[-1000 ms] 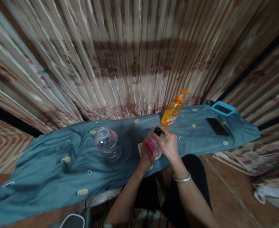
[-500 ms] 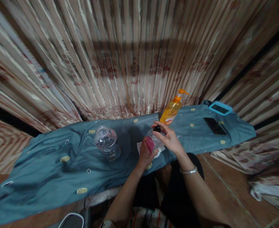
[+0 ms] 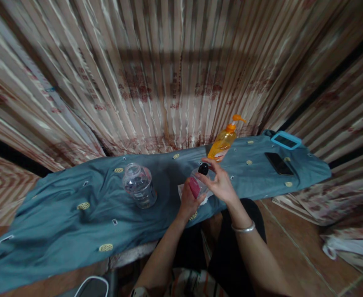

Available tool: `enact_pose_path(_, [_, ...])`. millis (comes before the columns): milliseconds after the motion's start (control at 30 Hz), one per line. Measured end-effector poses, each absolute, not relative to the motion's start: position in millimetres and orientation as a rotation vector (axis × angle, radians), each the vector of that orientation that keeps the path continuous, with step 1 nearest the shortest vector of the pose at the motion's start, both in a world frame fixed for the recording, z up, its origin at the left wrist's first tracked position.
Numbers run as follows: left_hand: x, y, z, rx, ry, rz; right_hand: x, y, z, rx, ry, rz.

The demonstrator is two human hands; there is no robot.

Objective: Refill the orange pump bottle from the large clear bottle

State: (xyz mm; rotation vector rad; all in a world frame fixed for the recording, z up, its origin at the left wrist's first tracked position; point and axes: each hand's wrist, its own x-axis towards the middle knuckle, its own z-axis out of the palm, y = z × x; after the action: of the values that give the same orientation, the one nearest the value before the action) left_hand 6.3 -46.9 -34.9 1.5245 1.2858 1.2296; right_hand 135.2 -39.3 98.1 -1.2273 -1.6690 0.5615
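Observation:
My left hand (image 3: 188, 202) is wrapped round a small clear bottle (image 3: 203, 187) with a pink label, held upright over a white tissue (image 3: 180, 189). On top of the bottle is a black cap (image 3: 203, 168). The thumb and fingers of my right hand (image 3: 218, 181) close around this cap from the right. Just behind the hands stands an orange pump bottle (image 3: 221, 145) of yellow-orange liquid. To the left, a large clear plastic jar (image 3: 140, 187) with an uncapped mouth stands on the cloth.
A blue-green patterned cloth (image 3: 60, 222) covers the long table. At the right lie a black phone (image 3: 278, 163) and a blue-framed device (image 3: 285, 141). A striped curtain (image 3: 156, 82) hangs right behind the table.
My right hand's fingers have shifted slightly around the black cap, showing more of it. My left hand keeps its hold on the bottle. The view has moved a little.

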Motion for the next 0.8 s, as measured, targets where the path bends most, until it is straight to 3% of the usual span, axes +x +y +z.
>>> enact_pose_path(567, [5, -47, -39, 1.617, 1.211, 1.267, 131, -41, 104, -1.347, -1.607, 0.390])
enact_pose_path(800, [6, -46, -46, 1.600, 1.233, 1.301, 132, -46, 103, -1.225, -1.734, 0.494])
